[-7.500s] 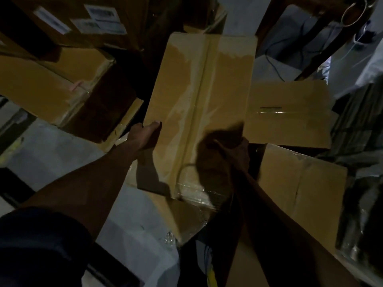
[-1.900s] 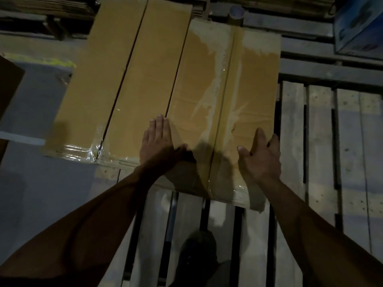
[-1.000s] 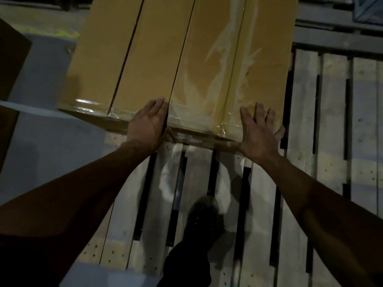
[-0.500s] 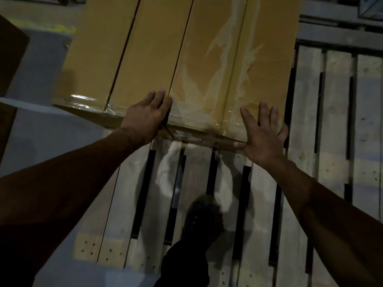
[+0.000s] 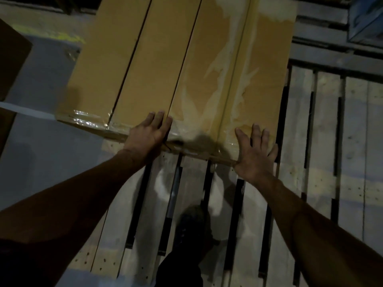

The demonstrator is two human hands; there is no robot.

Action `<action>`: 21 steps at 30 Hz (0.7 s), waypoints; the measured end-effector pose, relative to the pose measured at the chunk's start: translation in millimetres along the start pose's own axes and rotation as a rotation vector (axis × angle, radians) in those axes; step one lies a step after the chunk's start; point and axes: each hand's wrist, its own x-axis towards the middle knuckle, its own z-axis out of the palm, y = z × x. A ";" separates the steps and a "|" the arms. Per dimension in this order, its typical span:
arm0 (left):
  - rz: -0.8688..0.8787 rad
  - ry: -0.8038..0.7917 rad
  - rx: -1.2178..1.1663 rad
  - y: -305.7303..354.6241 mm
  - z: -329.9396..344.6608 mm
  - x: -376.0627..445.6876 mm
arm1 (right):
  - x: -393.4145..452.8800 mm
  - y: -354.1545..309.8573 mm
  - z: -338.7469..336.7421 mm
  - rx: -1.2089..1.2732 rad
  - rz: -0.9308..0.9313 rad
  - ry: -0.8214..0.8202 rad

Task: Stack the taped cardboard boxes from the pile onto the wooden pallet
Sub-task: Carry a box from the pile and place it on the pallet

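Two long taped cardboard boxes lie side by side on the wooden pallet (image 5: 323, 162). The right box (image 5: 232, 65) has shiny tape streaks down its top; the left box (image 5: 124, 59) overhangs the pallet's left edge. My left hand (image 5: 148, 134) presses with straight fingers on the near end where the two boxes meet. Fingers spread, my right hand (image 5: 253, 151) presses flat against the right box's near right corner. Neither hand grips anything.
Grey floor lies left of the pallet, with a dark cardboard box (image 5: 10, 65) at the left edge. My shoe (image 5: 192, 228) stands on the pallet slats below the boxes. A blue box (image 5: 366, 19) sits at the top right on further pallet boards.
Between 7.5 s and 1.9 s ago the right box came from the pile onto the pallet. Since then both hands slid from its top to its near edge, and it now lies flush with the left box.
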 end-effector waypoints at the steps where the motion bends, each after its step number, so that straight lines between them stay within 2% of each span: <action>1: 0.026 0.001 -0.026 -2.6 0.7 -1.6 | -1.3 -2.8 -3.2 0.012 0.016 -0.042; 6: 0.051 -0.051 -0.175 -2.1 -20.0 0.6 | -3.7 -16.1 -44.5 0.142 0.073 -0.236; 10: -0.071 -0.209 -0.182 17.0 -59.3 18.1 | 10.1 -21.8 -85.9 0.308 0.154 -0.354; 14: -0.130 -0.184 -0.206 18.0 -90.6 52.4 | 37.0 -18.0 -134.1 0.619 0.273 -0.128; 21: -0.167 -0.051 -0.268 21.4 -137.6 151.9 | 149.5 9.9 -208.8 0.979 0.424 0.021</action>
